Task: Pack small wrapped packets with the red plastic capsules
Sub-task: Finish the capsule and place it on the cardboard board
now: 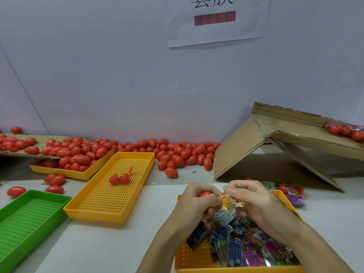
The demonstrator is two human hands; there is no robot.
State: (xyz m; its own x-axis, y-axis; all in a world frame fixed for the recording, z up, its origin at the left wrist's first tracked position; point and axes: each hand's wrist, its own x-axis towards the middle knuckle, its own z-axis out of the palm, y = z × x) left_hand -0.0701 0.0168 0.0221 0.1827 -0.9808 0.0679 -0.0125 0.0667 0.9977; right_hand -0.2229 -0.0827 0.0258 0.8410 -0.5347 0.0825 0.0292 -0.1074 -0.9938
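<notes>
Against the back wall a big cardboard ramp (275, 146) is propped on the right, and a long drift of red capsules (177, 152) is piled along the table edge. Nearer, an empty-ish yellow tray (110, 211) with one open capsule (119, 178) in it is set beside a green tray (11, 213). Right up front, a second yellow tray (189, 261) is heaped with packets (246, 251).

Over that tray, a capsule (204, 194) is gripped in the curled left hand (194, 203), and a yellowish packet (230, 201) is pinched by the right hand (254, 200) just beside it. Whether the capsule is open can't be told from here.

Probably the stuffing step. If the packet isn't folded small enough, a corner could get caught in the seam and the halves won't snap shut, or the slick capsule could be dropped.
</notes>
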